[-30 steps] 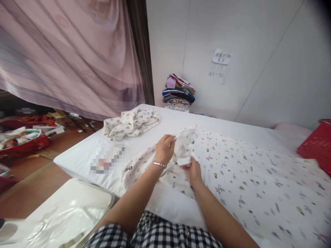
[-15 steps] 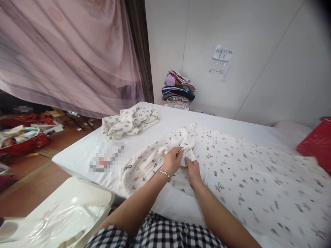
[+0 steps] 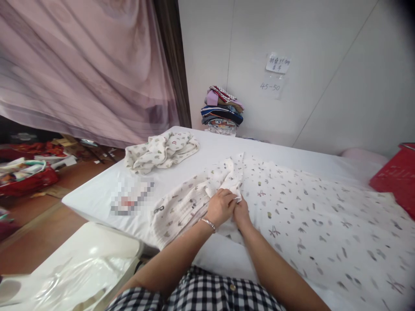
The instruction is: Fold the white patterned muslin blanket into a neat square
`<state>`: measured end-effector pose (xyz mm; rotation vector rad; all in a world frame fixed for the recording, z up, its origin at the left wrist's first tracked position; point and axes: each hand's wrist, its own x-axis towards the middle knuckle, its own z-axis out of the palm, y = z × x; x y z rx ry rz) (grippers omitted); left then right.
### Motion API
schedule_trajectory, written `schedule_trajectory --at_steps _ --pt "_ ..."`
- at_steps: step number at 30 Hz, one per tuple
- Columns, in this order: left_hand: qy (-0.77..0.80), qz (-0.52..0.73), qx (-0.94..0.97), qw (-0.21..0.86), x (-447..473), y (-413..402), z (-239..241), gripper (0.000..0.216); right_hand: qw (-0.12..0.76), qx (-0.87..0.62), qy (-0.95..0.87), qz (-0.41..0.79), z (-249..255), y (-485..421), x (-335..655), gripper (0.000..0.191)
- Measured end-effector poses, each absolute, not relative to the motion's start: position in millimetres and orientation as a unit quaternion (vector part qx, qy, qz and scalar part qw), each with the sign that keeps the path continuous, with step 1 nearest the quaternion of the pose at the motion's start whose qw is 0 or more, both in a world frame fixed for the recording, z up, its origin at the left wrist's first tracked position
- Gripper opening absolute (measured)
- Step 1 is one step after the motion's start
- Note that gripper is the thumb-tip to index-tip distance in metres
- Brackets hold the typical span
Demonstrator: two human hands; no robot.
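Cloth (image 3: 186, 205) with small prints lies rumpled on the white counter (image 3: 217, 151). Left hand (image 3: 222, 207) and right hand (image 3: 242, 214) meet, both gripping its gathered folds

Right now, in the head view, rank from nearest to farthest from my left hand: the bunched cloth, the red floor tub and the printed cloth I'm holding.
1. Held cloth: in your left hand.
2. Bunched cloth: back left of the table.
3. Red floor tub: far left, off the table.
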<state>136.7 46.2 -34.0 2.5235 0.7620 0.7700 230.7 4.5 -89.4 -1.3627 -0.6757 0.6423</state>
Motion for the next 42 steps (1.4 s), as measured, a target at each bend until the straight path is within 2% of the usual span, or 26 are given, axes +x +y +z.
schedule_trajectory --at_steps 4,11,18,27,35,42 --pt "0.281 0.261 0.898 0.217 134 47 -30 0.020 0.684 -0.575 -0.332 0.304 -88 5 229 0.044" --pt "0.318 0.225 0.897 0.209 134 45 -19 0.017 0.693 -0.537 -0.369 0.309 -88 4 226 0.042" --pt "0.306 0.226 0.909 0.170 132 44 -18 0.016 0.676 -0.495 -0.420 0.347 -87 1 224 0.053" --pt "0.303 0.231 0.911 0.159 131 41 -18 0.014 0.664 -0.477 -0.385 0.429 -84 -3 221 0.075" --pt "0.304 0.217 0.917 0.141 131 42 -17 0.010 0.660 -0.472 -0.376 0.447 -84 -4 219 0.088" --pt "0.322 0.238 0.907 0.132 134 42 -22 0.010 0.658 -0.477 -0.407 0.418 -89 -3 222 0.085"
